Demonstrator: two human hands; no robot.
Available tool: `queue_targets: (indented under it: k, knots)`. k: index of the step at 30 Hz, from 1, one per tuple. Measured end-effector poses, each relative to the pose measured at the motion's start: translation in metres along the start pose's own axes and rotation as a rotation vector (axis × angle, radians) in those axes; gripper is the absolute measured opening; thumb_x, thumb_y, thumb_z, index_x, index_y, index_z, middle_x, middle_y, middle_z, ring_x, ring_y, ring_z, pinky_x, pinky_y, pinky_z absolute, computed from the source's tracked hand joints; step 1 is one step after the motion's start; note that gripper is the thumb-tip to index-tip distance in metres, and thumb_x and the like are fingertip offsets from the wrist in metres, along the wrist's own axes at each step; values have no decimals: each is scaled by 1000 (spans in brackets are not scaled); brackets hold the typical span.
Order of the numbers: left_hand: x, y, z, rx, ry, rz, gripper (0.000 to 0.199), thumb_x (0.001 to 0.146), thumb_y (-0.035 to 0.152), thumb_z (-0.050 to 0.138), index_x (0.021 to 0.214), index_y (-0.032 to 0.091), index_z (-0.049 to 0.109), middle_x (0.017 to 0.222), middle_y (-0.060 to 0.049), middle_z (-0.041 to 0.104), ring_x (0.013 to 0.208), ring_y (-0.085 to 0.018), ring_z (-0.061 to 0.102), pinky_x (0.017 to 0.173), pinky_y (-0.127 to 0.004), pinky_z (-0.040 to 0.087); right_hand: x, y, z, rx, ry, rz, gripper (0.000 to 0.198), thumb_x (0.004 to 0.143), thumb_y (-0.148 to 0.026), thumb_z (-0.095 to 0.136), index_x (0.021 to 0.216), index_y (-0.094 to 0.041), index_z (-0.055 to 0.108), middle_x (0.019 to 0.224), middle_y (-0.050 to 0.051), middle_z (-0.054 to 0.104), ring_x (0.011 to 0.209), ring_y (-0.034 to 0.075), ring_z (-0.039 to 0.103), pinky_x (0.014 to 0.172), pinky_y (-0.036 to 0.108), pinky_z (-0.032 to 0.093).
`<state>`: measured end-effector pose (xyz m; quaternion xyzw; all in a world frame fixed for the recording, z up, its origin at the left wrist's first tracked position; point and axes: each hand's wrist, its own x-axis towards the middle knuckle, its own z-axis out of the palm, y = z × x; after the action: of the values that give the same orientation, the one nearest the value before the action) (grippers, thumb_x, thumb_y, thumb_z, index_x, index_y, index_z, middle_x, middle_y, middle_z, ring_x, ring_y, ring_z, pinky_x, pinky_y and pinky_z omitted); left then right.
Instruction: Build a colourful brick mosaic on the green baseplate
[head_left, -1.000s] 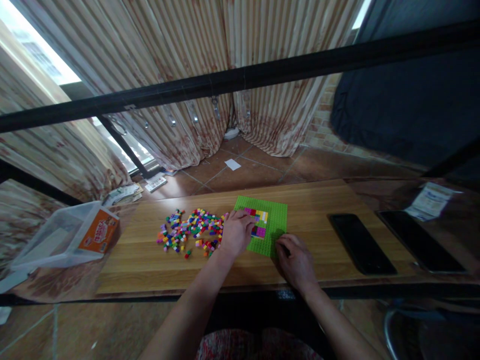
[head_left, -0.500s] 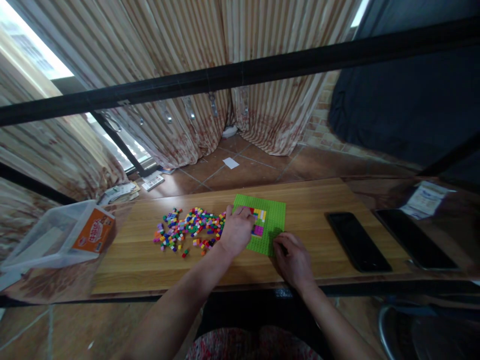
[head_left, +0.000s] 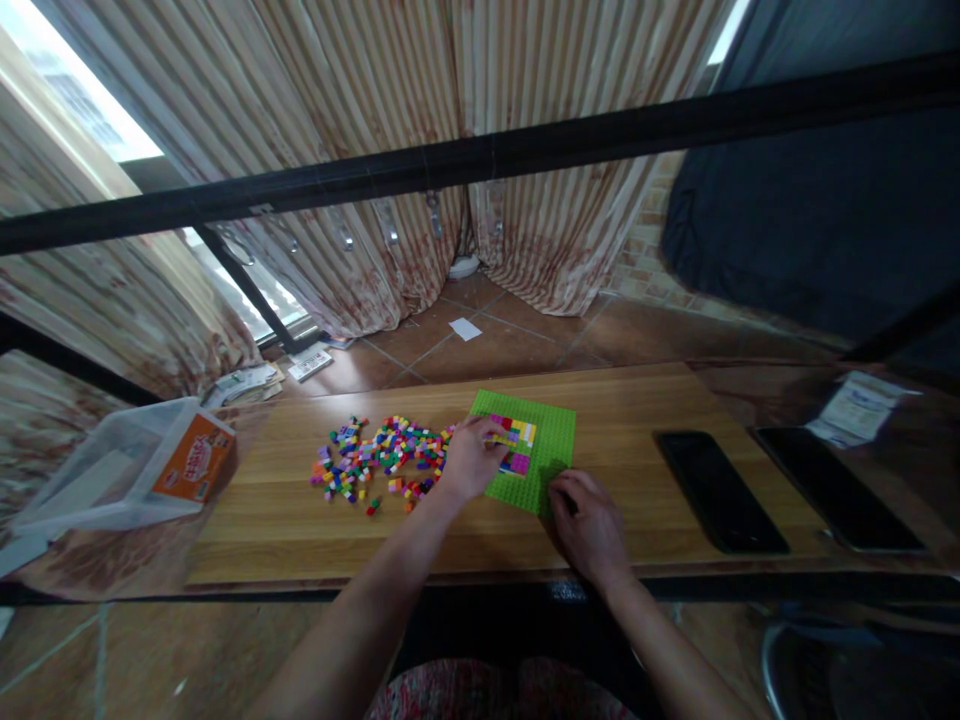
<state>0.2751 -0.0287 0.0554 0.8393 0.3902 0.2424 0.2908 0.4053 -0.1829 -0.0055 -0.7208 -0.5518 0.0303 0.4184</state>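
Observation:
A green studded baseplate (head_left: 553, 440) lies on the wooden board, with a patch of small building bricks (head_left: 519, 464) in red, yellow, white, purple and magenta fixed near its middle. Over the left part of that patch, my left hand (head_left: 471, 460) has its fingers pinched on a small building brick, mostly hidden by the fingertips. My right hand (head_left: 589, 518) rests by the near right corner, its curled fingers and thumb closed at the baseplate's edge. Left of the baseplate, many loose bricks (head_left: 397, 445) are scattered, some beside my left wrist.
A clear plastic box (head_left: 112, 480) with an orange label stands at the far left. On the right lie a black phone (head_left: 720, 490), a second dark flat device (head_left: 840, 485) and a paper packet (head_left: 859, 408). A black rail (head_left: 450, 165) crosses beyond the wooden board (head_left: 622, 400).
My left hand's fingers have drawn back slightly toward me and lowered, showing more bricks on the patch. My right hand stays at the baseplate's corner. The whole view has shifted slightly.

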Motion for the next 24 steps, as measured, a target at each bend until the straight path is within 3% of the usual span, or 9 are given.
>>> queue_targets:
  k: [6, 16, 24]
  knots:
    - [2, -7, 10, -123, 111, -126, 24, 70, 17, 70, 94, 19, 69, 96, -5, 65, 95, -19, 58, 90, -35, 47, 0, 1, 1, 4, -1, 6, 15, 88, -22, 49, 84, -20, 64, 94, 8, 63, 87, 21, 58, 79, 35, 48]
    - [4, -13, 29, -237, 154, -214, 29, 66, 20, 75, 94, 18, 68, 92, -4, 67, 84, -16, 61, 83, -33, 48, -1, 3, 1, -12, -4, 10, 16, 88, -25, 50, 84, -20, 65, 94, 8, 64, 89, 21, 57, 80, 36, 48]
    - [3, 0, 23, -174, 147, -276, 29, 65, 21, 76, 93, 16, 70, 93, -6, 68, 86, -17, 61, 83, -32, 48, 0, 4, 0, -13, -22, -15, 21, 88, -35, 53, 85, -19, 66, 92, 10, 64, 88, 23, 58, 79, 38, 48]
